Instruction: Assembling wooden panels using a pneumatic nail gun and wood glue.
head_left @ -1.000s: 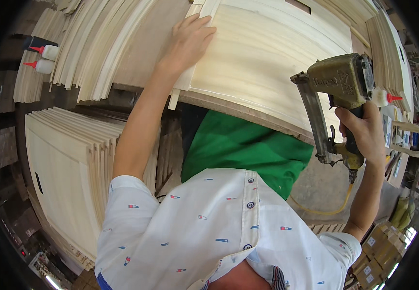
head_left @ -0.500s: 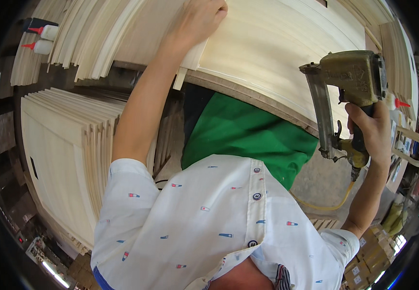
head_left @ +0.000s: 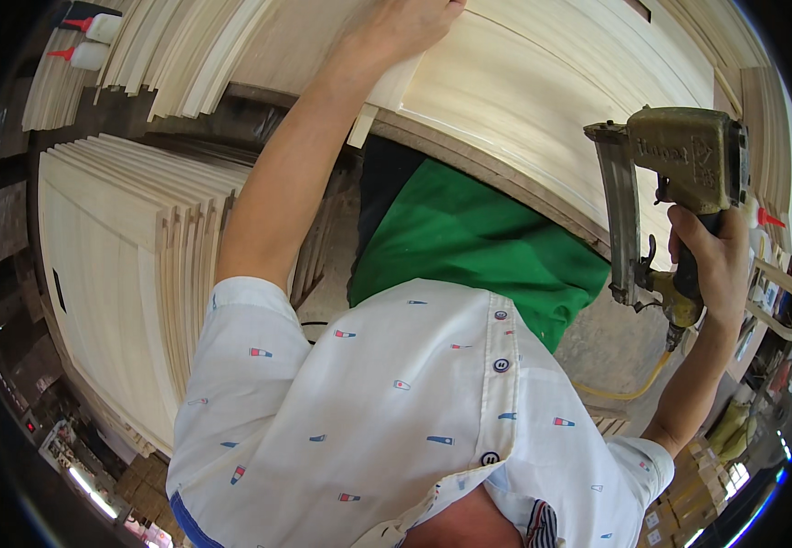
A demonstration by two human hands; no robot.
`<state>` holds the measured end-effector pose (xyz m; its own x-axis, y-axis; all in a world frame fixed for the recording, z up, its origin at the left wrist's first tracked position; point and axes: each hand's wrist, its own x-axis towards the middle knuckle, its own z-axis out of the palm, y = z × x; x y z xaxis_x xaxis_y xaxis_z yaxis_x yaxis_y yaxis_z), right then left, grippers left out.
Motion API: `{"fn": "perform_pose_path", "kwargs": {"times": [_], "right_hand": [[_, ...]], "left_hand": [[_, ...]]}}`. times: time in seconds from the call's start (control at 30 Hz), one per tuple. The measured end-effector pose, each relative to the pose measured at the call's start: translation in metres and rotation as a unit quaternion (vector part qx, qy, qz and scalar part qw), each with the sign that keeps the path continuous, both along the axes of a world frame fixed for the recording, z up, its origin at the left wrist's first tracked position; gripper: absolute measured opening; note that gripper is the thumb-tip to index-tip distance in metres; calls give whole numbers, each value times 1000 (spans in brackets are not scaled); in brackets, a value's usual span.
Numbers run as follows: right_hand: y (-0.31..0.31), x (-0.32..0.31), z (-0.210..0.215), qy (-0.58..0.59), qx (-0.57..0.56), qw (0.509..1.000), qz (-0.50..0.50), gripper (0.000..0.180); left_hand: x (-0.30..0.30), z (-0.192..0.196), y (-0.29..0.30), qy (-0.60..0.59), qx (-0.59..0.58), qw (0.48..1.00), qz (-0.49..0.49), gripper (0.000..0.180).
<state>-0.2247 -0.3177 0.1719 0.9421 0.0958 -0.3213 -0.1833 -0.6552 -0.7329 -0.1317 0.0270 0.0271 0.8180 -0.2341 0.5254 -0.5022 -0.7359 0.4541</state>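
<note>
Olive metal pneumatic nail gun (head_left: pixel 685 157), clamped in the right hand (head_left: pixel 723 258), near the wooden panel (head_left: pixel 555 82); probably heavy, rigid, best held by its handle (head_left: pixel 687 277). Left hand (head_left: pixel 412 27) at the panel's left side; cannot tell whether gripping.

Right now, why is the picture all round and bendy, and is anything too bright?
Head view: the fisheye lens bows straight edges, like the stacked pale rectangular wooden panels, and leaves the corners black; head view: a long white light strip glares at lower left, while the bulky olive-brown metal nail gun looks fairly clear.
</note>
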Motion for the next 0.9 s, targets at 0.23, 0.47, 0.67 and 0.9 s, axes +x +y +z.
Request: {"fn": "perform_pose_path", "kwargs": {"times": [0.23, 0.47, 0.67, 0.9], "right_hand": [[7, 4, 7, 22, -1, 999, 26, 23], [11, 1, 6, 5, 25, 999, 24, 22], [18, 0, 15, 17, 25, 999, 27, 20], [23, 6, 28, 42, 15, 994, 100, 24]], "left_hand": [[3, 0, 0, 0, 13, 1000, 9, 10], [0, 5, -4, -12, 12, 1000, 15, 10], [2, 4, -13, 15, 3, 999, 28, 11], [-3, 7, -35, 26, 11, 998, 56, 50]]}}
